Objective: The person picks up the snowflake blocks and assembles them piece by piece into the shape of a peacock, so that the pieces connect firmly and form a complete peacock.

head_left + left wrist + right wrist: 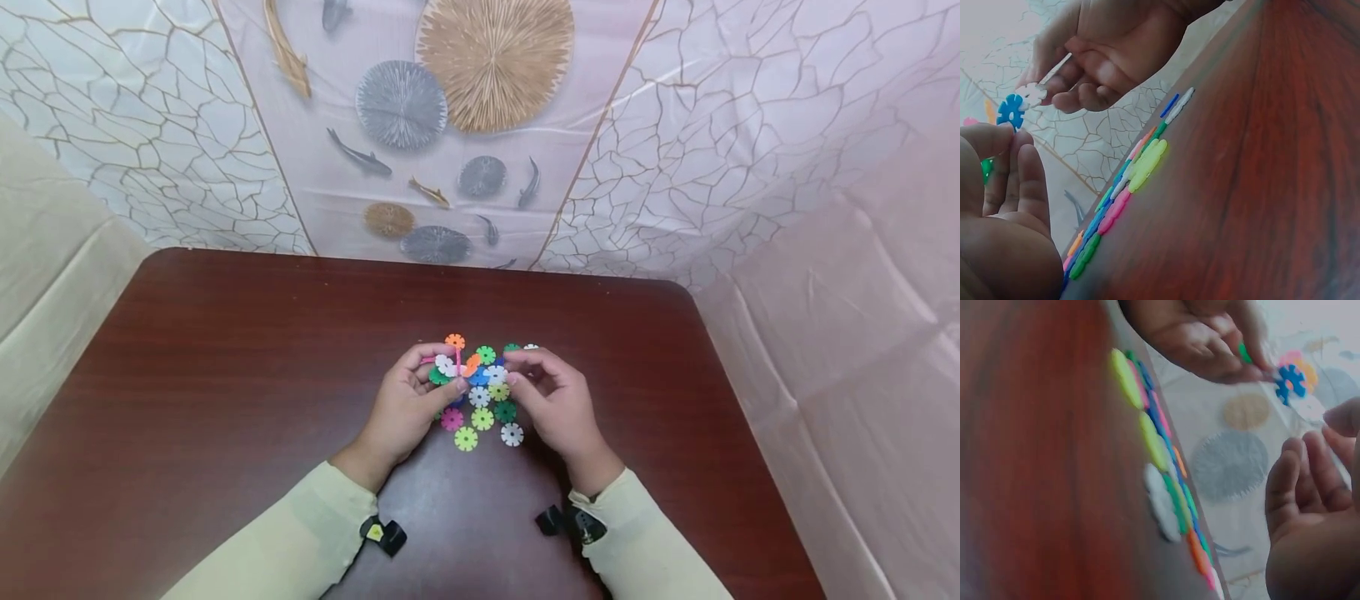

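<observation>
Above the table my left hand (408, 404) pinches a joined cluster of notched plastic discs between thumb and fingers. An orange disc (454, 342) tops the cluster, with a white disc (445, 365) and a green disc (438, 377) beside the fingers. In the left wrist view, a blue disc (1011, 111) stands at the left fingertips and meets a white disc (1032, 94). Thumb and fingers of my right hand (558, 404) pinch that white disc from the other side. Whether its slot is fully joined to the blue one, I cannot tell.
Several loose discs lie flat on the brown table (225, 400) under and near the hands, among them a yellow-green disc (466, 439), a magenta disc (452, 419) and a white disc (512, 434). Patterned cloth (480, 225) hangs behind the table's far edge.
</observation>
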Demonstrator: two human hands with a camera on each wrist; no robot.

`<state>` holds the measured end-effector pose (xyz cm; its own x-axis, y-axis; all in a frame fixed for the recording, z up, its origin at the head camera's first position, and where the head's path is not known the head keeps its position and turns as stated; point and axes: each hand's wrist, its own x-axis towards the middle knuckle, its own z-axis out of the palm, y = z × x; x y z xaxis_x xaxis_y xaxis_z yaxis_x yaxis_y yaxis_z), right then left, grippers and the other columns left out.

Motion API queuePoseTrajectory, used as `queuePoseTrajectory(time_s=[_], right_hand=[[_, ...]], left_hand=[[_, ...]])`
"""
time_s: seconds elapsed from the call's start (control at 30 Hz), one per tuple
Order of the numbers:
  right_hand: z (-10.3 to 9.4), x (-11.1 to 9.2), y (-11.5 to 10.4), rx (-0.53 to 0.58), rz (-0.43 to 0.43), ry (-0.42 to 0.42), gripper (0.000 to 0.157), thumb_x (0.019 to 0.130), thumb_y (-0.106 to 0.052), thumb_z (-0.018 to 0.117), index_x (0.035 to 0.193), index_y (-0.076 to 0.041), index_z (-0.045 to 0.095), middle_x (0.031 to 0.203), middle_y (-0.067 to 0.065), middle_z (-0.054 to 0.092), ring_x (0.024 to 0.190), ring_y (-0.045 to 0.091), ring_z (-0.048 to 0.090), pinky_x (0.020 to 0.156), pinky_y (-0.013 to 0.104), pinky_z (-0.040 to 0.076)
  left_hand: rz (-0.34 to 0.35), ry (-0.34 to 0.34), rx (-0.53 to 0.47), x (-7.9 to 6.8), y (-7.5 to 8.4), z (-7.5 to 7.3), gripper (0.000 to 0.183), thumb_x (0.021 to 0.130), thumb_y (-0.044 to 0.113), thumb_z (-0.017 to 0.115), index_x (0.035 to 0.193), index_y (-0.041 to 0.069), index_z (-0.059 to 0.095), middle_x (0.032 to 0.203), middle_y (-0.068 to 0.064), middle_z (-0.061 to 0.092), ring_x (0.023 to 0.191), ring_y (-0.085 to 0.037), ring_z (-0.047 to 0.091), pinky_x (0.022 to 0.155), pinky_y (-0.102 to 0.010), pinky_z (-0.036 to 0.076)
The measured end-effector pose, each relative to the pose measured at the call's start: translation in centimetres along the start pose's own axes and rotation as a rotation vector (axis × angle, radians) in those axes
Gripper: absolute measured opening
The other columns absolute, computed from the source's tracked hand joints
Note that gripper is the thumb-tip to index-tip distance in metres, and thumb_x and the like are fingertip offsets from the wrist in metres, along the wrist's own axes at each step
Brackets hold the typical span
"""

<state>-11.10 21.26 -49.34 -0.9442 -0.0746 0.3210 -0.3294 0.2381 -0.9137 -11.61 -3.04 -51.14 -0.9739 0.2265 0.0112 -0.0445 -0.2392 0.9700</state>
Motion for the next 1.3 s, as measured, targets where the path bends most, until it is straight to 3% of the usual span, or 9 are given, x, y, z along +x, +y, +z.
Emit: queuePoseTrajectory(time_s=[0.1, 0.23, 0.37, 0.5, 0.67, 0.77, 0.93, 1.13, 1.3], right_hand=[[-0.9, 0.7, 0.3, -0.129, 0.094, 0.107, 0.018, 0.105, -0.007, 0.076, 0.122, -0.007, 0.082, 0.111, 0.016, 0.08, 0.087, 0.022, 0.07, 0.072, 0.029, 0.062], [-2.3, 1.5, 1.2, -0.415, 0.246, 0.203, 0.016, 0.105, -0.017, 0.073, 0.117, -0.015, 0.083, 0.113, 0.007, 0.081, 0.092, 0.024, 0.068, 0.078, 0.037, 0.059], [-4.0, 1.9, 1.8, -0.632, 0.32, 0.139, 0.021, 0.103, -0.02, 0.071, 0.121, -0.013, 0.079, 0.12, 0.01, 0.076, 0.1, 0.031, 0.068, 0.088, 0.048, 0.058], [-5.7, 2.0, 1.8, -0.762, 0.387, -0.008, 0.029, 0.101, -0.024, 0.069, 0.126, -0.009, 0.074, 0.127, 0.015, 0.07, 0.107, 0.035, 0.066, 0.097, 0.056, 0.059], [-7.1, 2.0, 1.2, -0.792, 0.425, -0.219, 0.04, 0.099, -0.03, 0.079, 0.13, -0.006, 0.072, 0.123, 0.016, 0.07, 0.108, 0.033, 0.064, 0.098, 0.055, 0.059], [-7.5, 2.0, 0.8, -0.789, 0.42, -0.281, 0.039, 0.096, -0.029, 0.085, 0.125, -0.006, 0.074, 0.115, 0.014, 0.071, 0.102, 0.029, 0.065, 0.093, 0.051, 0.059], [-7.6, 2.0, 0.5, -0.76, 0.44, -0.304, 0.023, 0.099, -0.026, 0.086, 0.111, -0.009, 0.076, 0.106, 0.009, 0.074, 0.095, 0.025, 0.066, 0.086, 0.044, 0.059], [-7.5, 2.1, 0.3, -0.704, 0.464, -0.333, 0.021, 0.101, -0.023, 0.085, 0.106, -0.01, 0.069, 0.097, 0.007, 0.071, 0.087, 0.023, 0.063, 0.078, 0.036, 0.053], [-6.8, 2.1, -0.1, -0.602, 0.363, -0.302, 0.014, 0.105, -0.022, 0.082, 0.112, -0.015, 0.071, 0.099, 0.003, 0.074, 0.09, 0.021, 0.066, 0.083, 0.037, 0.056]], left_hand=[[0.0, 0.004, 0.008, 0.1, 0.0, -0.1, 0.054, 0.101, 0.009, 0.086, 0.148, 0.011, 0.061, 0.131, -0.016, 0.079, 0.111, -0.039, 0.079, 0.095, -0.034, 0.069], [-0.015, 0.009, 0.021, 0.1, -0.1, -0.1, 0.058, 0.1, 0.008, 0.086, 0.152, 0.008, 0.059, 0.129, -0.015, 0.08, 0.113, -0.047, 0.078, 0.093, -0.034, 0.069], [-0.027, 0.016, 0.024, 0.2, -0.3, -0.1, 0.061, 0.1, 0.009, 0.087, 0.153, 0.007, 0.057, 0.128, -0.015, 0.08, 0.115, -0.049, 0.077, 0.093, -0.033, 0.07], [-0.029, 0.025, 0.022, 0.2, -0.2, -0.1, 0.062, 0.1, 0.009, 0.087, 0.154, 0.006, 0.056, 0.129, -0.015, 0.08, 0.112, -0.042, 0.079, 0.093, -0.034, 0.07], [-0.041, 0.026, 0.02, 0.1, -0.2, 0.1, 0.061, 0.1, 0.008, 0.086, 0.154, 0.007, 0.056, 0.129, -0.015, 0.08, 0.113, -0.045, 0.079, 0.094, -0.037, 0.07], [-0.042, 0.024, 0.025, 0.2, -0.2, 0.2, 0.061, 0.1, 0.007, 0.086, 0.154, 0.007, 0.056, 0.129, -0.015, 0.08, 0.114, -0.049, 0.078, 0.094, -0.038, 0.07], [-0.036, 0.03, 0.043, 0.2, -0.1, 0.3, 0.057, 0.099, 0.007, 0.087, 0.149, 0.01, 0.06, 0.127, -0.015, 0.08, 0.111, -0.046, 0.078, 0.092, -0.035, 0.07], [-0.032, 0.026, 0.079, 0.0, 0.0, 0.4, 0.05, 0.098, 0.007, 0.088, 0.141, 0.02, 0.066, 0.126, -0.013, 0.081, 0.109, -0.05, 0.077, 0.09, -0.034, 0.07], [-0.02, 0.019, 0.123, -0.1, 0.0, 0.4, 0.052, 0.097, 0.008, 0.09, 0.143, 0.016, 0.067, 0.123, -0.01, 0.082, 0.097, -0.036, 0.078, 0.083, -0.029, 0.069]])
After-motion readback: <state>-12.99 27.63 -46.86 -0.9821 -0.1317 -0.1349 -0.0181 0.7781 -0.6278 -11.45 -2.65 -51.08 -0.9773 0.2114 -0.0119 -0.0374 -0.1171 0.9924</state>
